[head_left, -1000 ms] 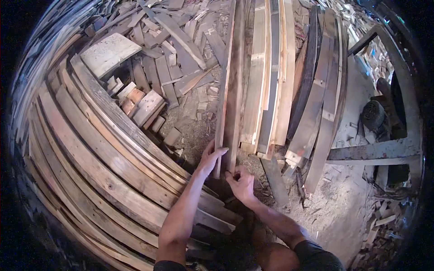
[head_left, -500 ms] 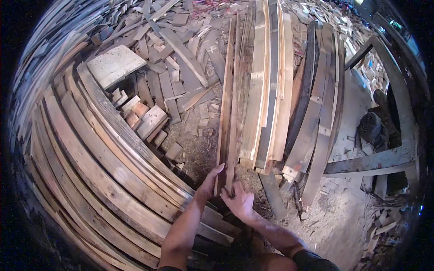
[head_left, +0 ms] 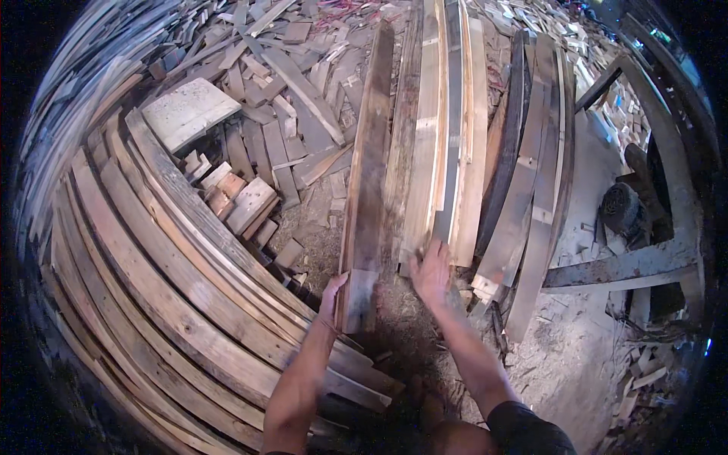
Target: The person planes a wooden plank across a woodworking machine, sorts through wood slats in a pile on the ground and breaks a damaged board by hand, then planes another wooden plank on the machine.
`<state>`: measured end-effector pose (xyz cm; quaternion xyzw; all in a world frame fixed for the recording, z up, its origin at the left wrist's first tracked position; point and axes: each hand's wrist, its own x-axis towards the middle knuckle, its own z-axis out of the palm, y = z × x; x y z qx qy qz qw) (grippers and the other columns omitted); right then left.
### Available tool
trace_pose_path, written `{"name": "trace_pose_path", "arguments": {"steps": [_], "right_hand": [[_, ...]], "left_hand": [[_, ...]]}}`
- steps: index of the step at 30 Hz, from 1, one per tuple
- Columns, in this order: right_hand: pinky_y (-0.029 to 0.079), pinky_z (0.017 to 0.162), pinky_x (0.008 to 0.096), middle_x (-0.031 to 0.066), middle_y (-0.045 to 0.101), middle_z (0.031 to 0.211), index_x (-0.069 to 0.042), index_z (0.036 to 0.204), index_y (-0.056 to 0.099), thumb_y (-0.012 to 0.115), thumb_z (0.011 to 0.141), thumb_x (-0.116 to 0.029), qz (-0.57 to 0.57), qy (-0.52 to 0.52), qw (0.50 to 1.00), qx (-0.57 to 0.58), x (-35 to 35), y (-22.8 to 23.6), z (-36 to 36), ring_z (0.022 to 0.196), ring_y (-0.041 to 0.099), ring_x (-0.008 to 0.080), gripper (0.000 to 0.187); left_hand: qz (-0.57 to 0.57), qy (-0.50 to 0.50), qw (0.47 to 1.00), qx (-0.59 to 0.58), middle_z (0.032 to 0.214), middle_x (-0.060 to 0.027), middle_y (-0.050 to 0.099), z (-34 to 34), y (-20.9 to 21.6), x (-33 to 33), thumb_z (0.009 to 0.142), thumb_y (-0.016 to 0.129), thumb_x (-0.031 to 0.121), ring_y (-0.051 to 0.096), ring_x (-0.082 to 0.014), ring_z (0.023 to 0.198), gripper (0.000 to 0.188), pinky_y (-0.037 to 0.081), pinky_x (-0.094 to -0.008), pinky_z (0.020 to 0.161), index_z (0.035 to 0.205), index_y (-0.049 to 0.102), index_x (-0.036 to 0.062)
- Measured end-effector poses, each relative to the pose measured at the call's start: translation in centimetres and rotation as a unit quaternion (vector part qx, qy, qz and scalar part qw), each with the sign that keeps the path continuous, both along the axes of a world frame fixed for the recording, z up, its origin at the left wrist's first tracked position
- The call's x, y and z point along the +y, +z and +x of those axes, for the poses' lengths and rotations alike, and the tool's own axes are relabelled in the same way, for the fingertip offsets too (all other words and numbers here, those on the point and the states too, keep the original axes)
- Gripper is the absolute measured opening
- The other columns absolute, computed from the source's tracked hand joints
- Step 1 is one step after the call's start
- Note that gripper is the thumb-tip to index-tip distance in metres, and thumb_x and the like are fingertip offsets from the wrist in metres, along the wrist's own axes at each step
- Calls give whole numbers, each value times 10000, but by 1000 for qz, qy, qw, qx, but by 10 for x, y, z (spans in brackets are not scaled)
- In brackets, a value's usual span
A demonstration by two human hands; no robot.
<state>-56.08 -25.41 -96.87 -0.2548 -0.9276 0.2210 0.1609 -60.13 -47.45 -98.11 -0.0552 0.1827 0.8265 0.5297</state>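
Observation:
A long, weathered brown plank (head_left: 366, 159) stretches away from me with its broad face up. My left hand (head_left: 331, 301) is closed around the left edge near its close end, the thumb along the rim and the other fingers hidden below. My right hand (head_left: 432, 274) is off this plank. Its fingers are spread over the near end of a pale plank (head_left: 429, 152) in the row to the right. I cannot tell whether they touch it.
Long boards (head_left: 178, 303) lie stacked on my left, beside short wood blocks (head_left: 250, 206) and a pale square panel (head_left: 189, 114). Wood scraps cover the ground ahead. A metal frame (head_left: 622, 265) stands at the right.
Both hands were at the near ends of narrow boards seen edge-on. Now a broad face shows in the left hand, and the right hand has let go and moved right and forward.

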Motion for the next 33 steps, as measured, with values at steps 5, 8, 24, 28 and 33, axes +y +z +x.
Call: {"name": "trace_pose_path", "arguments": {"steps": [5, 8, 24, 28, 33], "right_hand": [[468, 913, 523, 234, 505, 1123, 13, 1367, 328, 753, 794, -176, -21, -43, 999, 9, 13, -30, -25, 1086, 533, 428, 738], [445, 909, 531, 222, 505, 1118, 14, 1377, 339, 770, 777, -147, -42, -68, 996, -27, 13, -33, -31, 1071, 532, 409, 756], [470, 923, 460, 212, 561, 1150, 15, 1418, 415, 670, 770, -19, -60, 44, 994, 84, -8, -22, -22, 1060, 572, 376, 698], [475, 997, 368, 207, 605, 1226, 41, 1402, 417, 594, 813, 31, -392, 59, 905, 153, 3, -14, 12, 1179, 576, 274, 615], [479, 973, 343, 152, 592, 1250, 51, 1416, 410, 596, 826, 31, -565, 39, 810, 151, -9, 37, 72, 1170, 555, 219, 618]], "left_hand": [[-31, 3, 999, -8, 1140, -194, 636, 7, 2, 7, 913, 499, 555, 644, -363, 979, 700, 530, -526, 857, 1312, 522, -19], [-24, 0, 1000, 3, 1142, -185, 643, 5, 9, 5, 920, 487, 540, 652, -358, 958, 683, 542, -509, 846, 1313, 523, -17], [-131, 16, 991, 5, 1047, -201, 668, 14, 8, 23, 949, 444, 528, 670, -343, 884, 662, 563, -488, 787, 1284, 546, -33], [-133, 15, 991, 18, 1074, -216, 670, 10, 8, 10, 964, 443, 506, 677, -341, 927, 643, 567, -489, 815, 1283, 541, -44], [-168, -12, 985, 47, 1085, -149, 684, 13, -4, 8, 949, 559, 476, 683, -301, 992, 539, 564, -464, 848, 1255, 565, 33]]}}
